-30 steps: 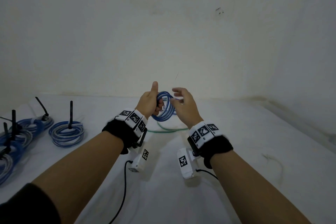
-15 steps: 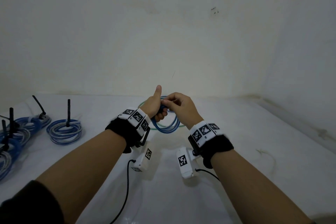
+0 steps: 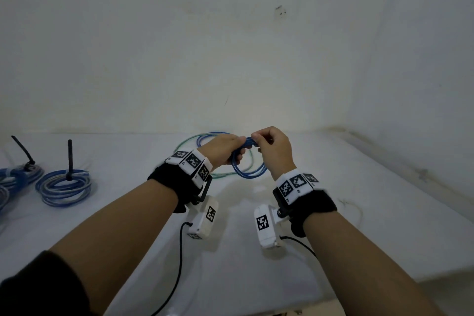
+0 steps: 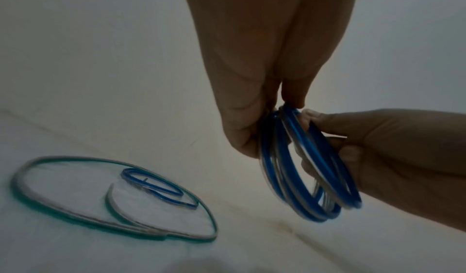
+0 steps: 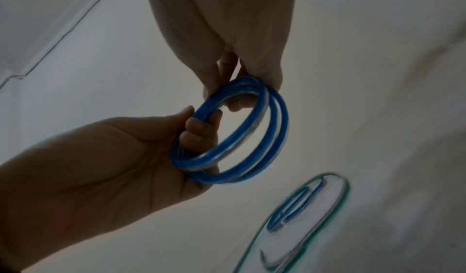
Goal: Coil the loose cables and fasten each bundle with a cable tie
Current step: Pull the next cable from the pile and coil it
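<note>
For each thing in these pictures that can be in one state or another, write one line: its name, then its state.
Blue coil: wound into loops, held in the air by both hands, no tie on it.
Left hand: fingers curled round the blue coil.
Right hand: pinching the top of the blue coil.
Green cable: loose on the table, uncoiled, untied.
Tied bundle: coiled flat on the table, fastened with a black tie standing upright.

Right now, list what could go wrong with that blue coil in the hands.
1. No tie binds the blue coil yet; if the left hand or right hand loosens, the loops may spring apart.
2. The loose cable on the table could tangle with the coil if it is set down there.
</note>
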The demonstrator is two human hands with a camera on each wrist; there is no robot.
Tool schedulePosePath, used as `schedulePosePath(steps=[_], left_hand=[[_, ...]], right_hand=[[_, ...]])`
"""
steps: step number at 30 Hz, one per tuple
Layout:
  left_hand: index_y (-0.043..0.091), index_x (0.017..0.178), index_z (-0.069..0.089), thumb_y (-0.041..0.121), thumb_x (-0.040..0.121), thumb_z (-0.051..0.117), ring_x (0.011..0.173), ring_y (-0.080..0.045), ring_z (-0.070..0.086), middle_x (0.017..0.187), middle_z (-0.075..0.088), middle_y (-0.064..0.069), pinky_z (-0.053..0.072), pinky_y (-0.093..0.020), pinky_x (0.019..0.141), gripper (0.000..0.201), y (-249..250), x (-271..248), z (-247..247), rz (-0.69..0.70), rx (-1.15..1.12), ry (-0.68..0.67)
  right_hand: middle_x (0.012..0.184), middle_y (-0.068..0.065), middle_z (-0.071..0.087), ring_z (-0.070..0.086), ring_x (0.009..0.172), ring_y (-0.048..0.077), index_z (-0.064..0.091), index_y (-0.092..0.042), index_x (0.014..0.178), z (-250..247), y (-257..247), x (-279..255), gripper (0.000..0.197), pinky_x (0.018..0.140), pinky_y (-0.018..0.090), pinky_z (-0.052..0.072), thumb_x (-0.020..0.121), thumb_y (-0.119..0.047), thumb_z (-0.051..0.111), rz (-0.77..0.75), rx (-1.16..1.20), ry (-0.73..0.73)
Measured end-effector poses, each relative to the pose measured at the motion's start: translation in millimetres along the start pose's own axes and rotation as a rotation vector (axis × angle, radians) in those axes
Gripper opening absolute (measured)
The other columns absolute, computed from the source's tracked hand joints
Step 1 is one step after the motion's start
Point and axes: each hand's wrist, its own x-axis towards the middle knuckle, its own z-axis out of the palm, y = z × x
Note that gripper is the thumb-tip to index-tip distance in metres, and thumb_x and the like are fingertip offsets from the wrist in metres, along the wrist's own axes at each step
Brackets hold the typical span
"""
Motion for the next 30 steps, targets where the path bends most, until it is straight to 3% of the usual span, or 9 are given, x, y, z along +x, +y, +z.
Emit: schedulePosePath(steps=[4,8,10,13,20,22,25,28,30], left_hand=[[0.01,0.075,0.05,0.017,0.1,0.036,0.054,-0.012,0.039,0.064,0.045,-0.003,0.035,-0.015,0.045,0.03,4,11,24,0.112,0.061,0.076],[0.008,0.087,0.057,0.021,0.102,0.031,0.056,-0.013,0.044,0.065,0.047,-0.002,0.041,-0.017,0.052,0.033,4,19,57,0.09,0.019,-0.087],[0.005,0.092,0.057,0.019,0.102,0.03,0.06,-0.015,0.048,0.068,0.048,-0.004,0.044,-0.019,0.058,0.032,5,22,73,0.055,-0.004,-0.157],[0.008,0.084,0.054,0.016,0.101,0.03,0.061,-0.016,0.048,0.068,0.045,-0.004,0.044,-0.024,0.063,0.031,10,28,100,0.016,0.005,-0.202],[0.01,0.082,0.052,0.036,0.1,0.033,0.055,-0.014,0.051,0.062,0.046,-0.001,0.052,-0.027,0.061,0.037,15,37,144,-0.141,-0.14,-0.34],[0.01,0.082,0.051,0.033,0.101,0.031,0.057,-0.013,0.047,0.064,0.044,-0.001,0.05,-0.025,0.061,0.036,15,40,153,-0.144,-0.166,-0.353],[0.011,0.077,0.048,0.027,0.102,0.031,0.043,-0.009,0.043,0.058,0.04,0.001,0.046,-0.027,0.065,0.035,12,47,164,-0.137,-0.161,-0.295],[0.011,0.072,0.047,0.025,0.101,0.033,0.041,-0.01,0.042,0.056,0.04,0.001,0.043,-0.028,0.062,0.035,10,55,169,-0.117,-0.085,-0.194],[0.012,0.071,0.046,0.025,0.101,0.033,0.045,-0.012,0.042,0.059,0.04,0.0,0.043,-0.029,0.063,0.035,9,60,168,-0.085,-0.022,-0.137]], right_hand=[[0.085,0.004,0.063,0.061,0.066,0.016,0.055,-0.011,0.094,-27,-3,-6,0.005,0.066,0.029,0.052,0.093,-0.016,0.056,0.045,0.047,-0.112],[0.073,0.003,0.06,0.052,0.058,0.012,0.058,-0.011,0.087,-64,2,-5,0.004,0.058,0.024,0.045,0.091,-0.011,0.059,0.076,0.043,0.035],[0.071,0.004,0.059,0.051,0.058,0.013,0.058,-0.014,0.082,-82,7,-5,0.009,0.057,0.023,0.042,0.09,-0.01,0.06,0.119,0.07,0.097],[0.073,0.006,0.058,0.05,0.058,0.013,0.058,-0.012,0.082,-108,14,-8,0.008,0.055,0.022,0.043,0.09,-0.01,0.06,0.176,0.106,0.127],[0.074,0.009,0.06,0.046,0.056,0.014,0.057,-0.003,0.089,-156,22,-9,0.006,0.052,0.022,0.041,0.091,-0.008,0.059,0.293,0.222,0.185],[0.073,0.009,0.06,0.048,0.056,0.013,0.057,0.001,0.095,-165,25,-8,0.011,0.051,0.021,0.043,0.091,-0.009,0.059,0.304,0.231,0.197],[0.077,0.009,0.063,0.059,0.066,0.016,0.056,-0.001,0.099,-174,26,-6,0.018,0.059,0.022,0.052,0.095,-0.018,0.054,0.346,0.26,0.151],[0.088,0.012,0.063,0.061,0.074,0.021,0.055,-0.008,0.104,-185,34,-2,0.025,0.067,0.03,0.051,0.099,-0.029,0.042,0.465,0.081,0.081],[0.092,0.011,0.062,0.057,0.072,0.019,0.059,-0.009,0.1,-193,42,-2,0.015,0.066,0.028,0.049,0.095,-0.02,0.049,0.439,-0.269,-0.046]])
